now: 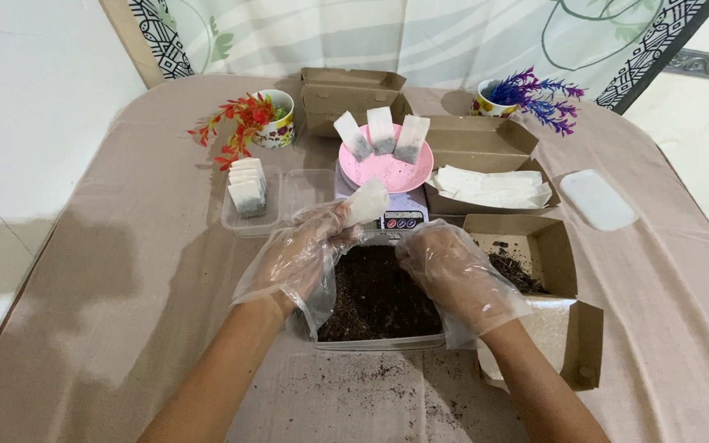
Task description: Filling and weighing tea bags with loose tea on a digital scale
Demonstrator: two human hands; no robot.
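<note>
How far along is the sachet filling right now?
Done: three part-filled sachets stand on the pink plate, more in the clear tub. In hand: the left hand holds a sachet over the soil tray. Left: a box of empty sachets.

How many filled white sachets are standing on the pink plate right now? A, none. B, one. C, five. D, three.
D: three white sachets with dark filling stand side by side on the pink plate, behind the gloved left hand and right hand.
</note>
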